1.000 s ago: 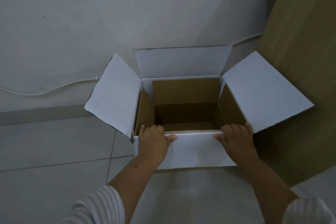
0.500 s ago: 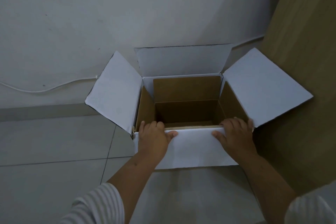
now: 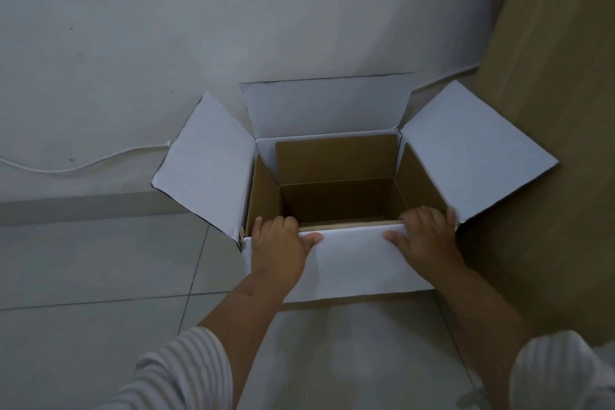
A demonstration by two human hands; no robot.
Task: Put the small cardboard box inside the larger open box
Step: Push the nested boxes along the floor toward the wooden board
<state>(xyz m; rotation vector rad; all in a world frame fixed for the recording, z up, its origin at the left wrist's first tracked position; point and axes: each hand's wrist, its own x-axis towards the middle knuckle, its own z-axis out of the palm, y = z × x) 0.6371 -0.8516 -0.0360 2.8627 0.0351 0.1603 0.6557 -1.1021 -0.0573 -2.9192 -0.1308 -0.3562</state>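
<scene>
The larger open box (image 3: 206, 170) is white and stands on the floor against the wall, its four flaps spread outward. Brown cardboard (image 3: 336, 157) sits inside it, apparently the small box nested there with its own flaps upright against the white walls; its inside is dark and looks empty. My left hand (image 3: 279, 250) grips the near rim at the left corner, fingers hooked over the edge, thumb on the near white flap (image 3: 352, 263). At the right corner, my right hand (image 3: 426, 240) holds the same rim the same way.
A grey wall rises right behind the box, with a white cable (image 3: 83, 167) running along it at the left. A tall wooden panel (image 3: 549, 77) stands close against the box's right side. Grey floor tiles (image 3: 100, 260) lie to the left and in front.
Both hands stay on the near rim and the box keeps its place. Only the view has shifted slightly.
</scene>
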